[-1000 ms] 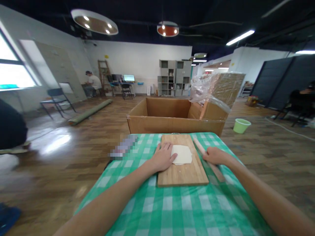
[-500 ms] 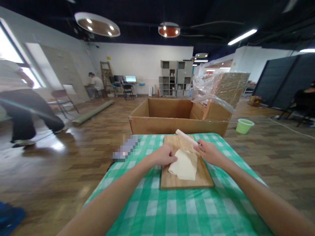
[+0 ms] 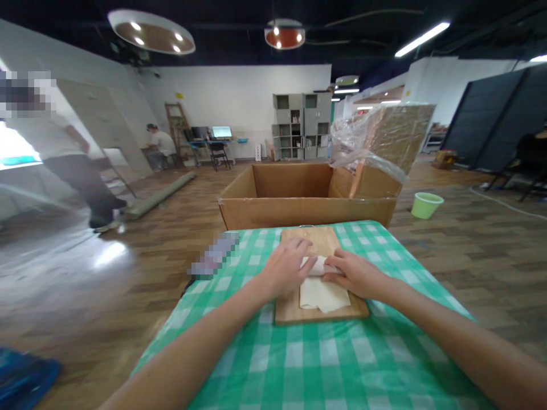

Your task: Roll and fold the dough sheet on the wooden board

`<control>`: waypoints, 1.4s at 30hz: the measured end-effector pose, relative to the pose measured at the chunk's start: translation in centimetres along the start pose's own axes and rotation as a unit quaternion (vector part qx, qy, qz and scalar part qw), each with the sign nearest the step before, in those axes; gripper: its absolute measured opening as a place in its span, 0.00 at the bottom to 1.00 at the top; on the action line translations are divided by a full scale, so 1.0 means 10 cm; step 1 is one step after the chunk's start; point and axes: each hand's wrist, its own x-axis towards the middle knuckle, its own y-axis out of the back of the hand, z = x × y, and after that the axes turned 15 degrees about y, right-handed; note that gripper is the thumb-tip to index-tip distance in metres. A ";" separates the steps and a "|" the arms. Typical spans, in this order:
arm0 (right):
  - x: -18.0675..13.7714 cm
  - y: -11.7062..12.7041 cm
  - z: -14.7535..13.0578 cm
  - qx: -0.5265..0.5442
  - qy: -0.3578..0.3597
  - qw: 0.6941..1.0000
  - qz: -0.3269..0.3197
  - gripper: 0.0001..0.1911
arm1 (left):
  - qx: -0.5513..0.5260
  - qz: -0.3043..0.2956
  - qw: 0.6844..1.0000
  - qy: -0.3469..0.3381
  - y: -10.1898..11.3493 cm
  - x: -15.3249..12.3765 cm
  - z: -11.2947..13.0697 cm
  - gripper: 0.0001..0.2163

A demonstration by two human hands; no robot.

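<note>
Largest first: the table (image 3: pixel 273 364), under its green-checked cloth, is carrying everything; no change there. The wooden board (image 3: pixel 289 307) is lying on it as before, long side running away from the person.

Hands: the left hand (image 3: pixel 282 269) is no longer pinching the sheet's left edge; its grip is now holding the left part of the rolling pin, fingers reaching over the far side, thumb toward the near side. The right hand (image 3: pixel 356 274), which was holding the pin alone, is now gripping its right part, thumb and fingers around it.

The dough sheet (image 3: pixel 323 295) is resting on the board, its near half showing; the far part is being hidden by pin and hands.

The rolling pin (image 3: pixel 317 265), slanting over the board's far right half a second ago, is now lying crosswise over the sheet. Judgement: repositioning is apparently giving way to two-handed rolling; exact contact pressure cannot be told.
</note>
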 end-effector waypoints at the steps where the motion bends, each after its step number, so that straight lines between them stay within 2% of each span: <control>1: -0.01 -0.02 -0.02 -0.016 0.002 1.000 0.001 0.16 | 0.017 -0.018 1.000 -0.004 -0.11 -0.06 0.03 0.18; 4: -0.06 -0.07 -0.05 -0.086 0.012 0.996 0.026 0.20 | 0.057 -0.048 0.997 0.015 -0.40 -0.20 0.06 0.25; 8: -0.04 -0.10 0.11 -0.111 0.025 0.993 0.036 0.25 | 0.059 -0.068 0.994 0.059 -0.54 -0.18 0.02 0.28; 12: 0.20 -0.12 0.44 -0.094 0.014 0.995 0.011 0.28 | 0.021 -0.071 0.995 0.065 -0.60 0.09 -0.12 0.21; 15: 0.41 -0.12 0.66 -0.080 0.000 0.997 -0.012 0.26 | -0.004 -0.101 0.994 0.052 -0.67 0.34 -0.29 0.13; 17: 0.50 -0.13 0.75 -0.077 0.006 0.997 -0.018 0.24 | 0.006 -0.109 0.992 0.062 -0.72 0.48 -0.38 0.11; 21: 0.55 -0.14 0.80 -0.079 0.004 0.997 -0.009 0.21 | 0.029 -0.112 0.990 0.076 -0.79 0.65 -0.49 0.13; 24: 0.55 -0.13 0.76 -0.074 -0.024 0.997 0.003 0.25 | 0.028 -0.108 0.992 0.065 -0.81 0.74 -0.52 0.12; 26: 0.52 -0.12 0.72 -0.069 -0.025 0.997 0.003 0.28 | 0.023 -0.085 0.994 0.059 -0.78 0.75 -0.50 0.11; 28: 0.46 -0.12 0.65 -0.062 -0.004 0.998 -0.005 0.29 | 0.017 -0.031 0.998 0.056 -0.68 0.66 -0.41 0.13; 31: 0.30 -0.13 0.51 -0.042 0.015 0.999 0.008 0.29 | -0.005 0.054 0.998 0.029 -0.43 0.32 -0.17 0.18; 33: 0.19 -0.15 0.45 -0.027 -0.001 0.999 0.030 0.25 | -0.016 0.003 0.998 -0.052 -0.26 0.02 0.02 0.18; 35: 0.12 -0.15 0.43 -0.032 -0.041 0.997 0.056 0.19 | -0.008 -0.120 0.985 -0.120 -0.16 -0.23 0.19 0.17; 36: 0.10 -0.14 0.44 -0.040 -0.066 0.995 0.070 0.16 | -0.003 -0.178 0.976 -0.128 -0.14 -0.33 0.25 0.17; 39: 0.11 -0.08 0.53 -0.026 -0.147 0.983 0.105 0.11 | 0.004 -0.212 0.972 -0.099 -0.18 -0.47 0.33 0.19; 42: 0.17 0.02 0.57 0.099 -0.207 0.967 0.113 0.11 | 0.007 -0.209 0.975 -0.081 -0.27 -0.48 0.30 0.24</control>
